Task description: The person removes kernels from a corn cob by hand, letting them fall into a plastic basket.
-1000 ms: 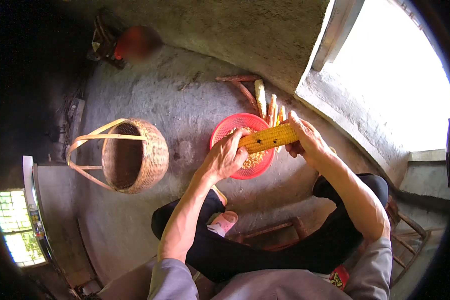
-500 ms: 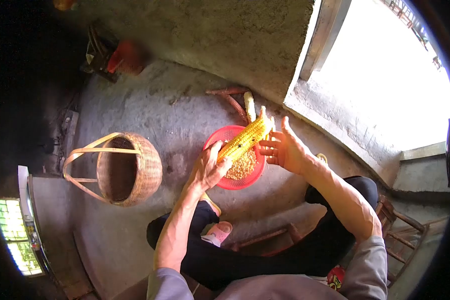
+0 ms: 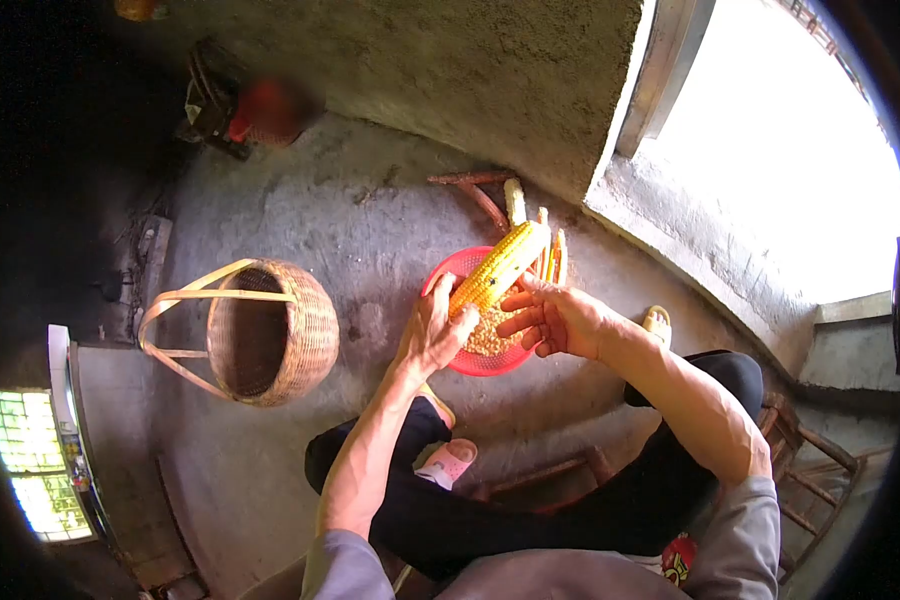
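Looks begun but not finished, to judge from the things on the concrete floor (image 3: pixel 380 215): has many loose corn kernels (image 3: pixel 490 340) already inside the red plastic basket (image 3: pixel 485 371), and has narrow cobs (image 3: pixel 559 258), seemingly stripped, lying just beside this basket, toward the floor's edge along the rough wall (image 3: pixel 470 80). Has kernels still covering the visible side of the yellow corn cob (image 3: pixel 506 262), with a few dark spots; cannot tell about its underside. Holds this cob aslant above the basket, with the left hand (image 3: pixel 430 335) clamped around the end nearer to the body. Has the right hand (image 3: pixel 560 320) just beside the cob, with its grip apart, fingers parted and half curled, holding nothing visible; cannot tell whether touching the cob. Shows also a woven handled basket (image 3: pixel 315 330), well apart, toward the floor's dark left edge.
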Demonstrator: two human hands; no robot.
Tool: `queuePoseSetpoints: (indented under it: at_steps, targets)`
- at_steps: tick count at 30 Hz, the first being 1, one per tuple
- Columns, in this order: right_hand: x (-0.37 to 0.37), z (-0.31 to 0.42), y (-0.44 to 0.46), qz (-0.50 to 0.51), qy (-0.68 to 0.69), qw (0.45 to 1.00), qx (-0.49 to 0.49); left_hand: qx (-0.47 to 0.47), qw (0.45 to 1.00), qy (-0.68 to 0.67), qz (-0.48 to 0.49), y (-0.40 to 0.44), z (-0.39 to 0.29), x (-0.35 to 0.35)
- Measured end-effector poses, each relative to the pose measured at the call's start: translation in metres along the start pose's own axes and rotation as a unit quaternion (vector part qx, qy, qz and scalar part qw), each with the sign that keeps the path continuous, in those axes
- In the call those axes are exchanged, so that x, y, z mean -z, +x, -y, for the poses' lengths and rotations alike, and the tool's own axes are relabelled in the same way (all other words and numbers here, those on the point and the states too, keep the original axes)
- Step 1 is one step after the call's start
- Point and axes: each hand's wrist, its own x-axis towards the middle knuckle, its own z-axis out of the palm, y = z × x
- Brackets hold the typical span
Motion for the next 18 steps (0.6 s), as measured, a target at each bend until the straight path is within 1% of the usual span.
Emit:
queuePoseSetpoints:
  at_steps: [1, 3, 8, 10, 11, 12, 13, 15, 18]
  targets:
    - [0.000, 0.000, 0.001, -0.028, -0.019, 0.999, -0.016, 0.001, 1.000, 0.000, 0.000, -0.001, 0.001, -0.001]
    - [0.001, -0.001, 0.001, -0.021, -0.015, 1.000, -0.009, -0.030, 0.999, -0.009, -0.013, 0.000, 0.002, -0.002]
    - [0.003, -0.004, 0.000, -0.005, 0.009, 1.000, 0.008, -0.037, 0.998, -0.049, -0.003, 0.000, 0.002, 0.000]
    - [-0.001, -0.005, -0.003, -0.059, 0.014, 0.996, 0.069, -0.039, 0.997, -0.061, 0.002, -0.001, -0.006, 0.003]
    - [0.000, -0.004, -0.004, -0.060, 0.014, 0.996, 0.069, -0.022, 0.996, -0.082, 0.025, -0.002, -0.010, 0.005]
    - [0.000, -0.001, -0.005, -0.064, 0.024, 0.993, 0.096, -0.005, 0.994, -0.103, 0.048, -0.002, -0.013, 0.006]
    - [-0.001, 0.003, -0.005, -0.068, 0.034, 0.989, 0.124, -0.005, 0.993, -0.103, 0.048, -0.002, -0.011, 0.005]
    - [-0.001, 0.010, -0.008, -0.068, 0.042, 0.988, 0.128, -0.040, 0.991, -0.106, 0.066, -0.002, -0.007, 0.004]
    - [0.001, 0.013, -0.009, -0.093, 0.055, 0.983, 0.148, -0.041, 0.990, -0.111, 0.080, -0.003, -0.008, 0.002]
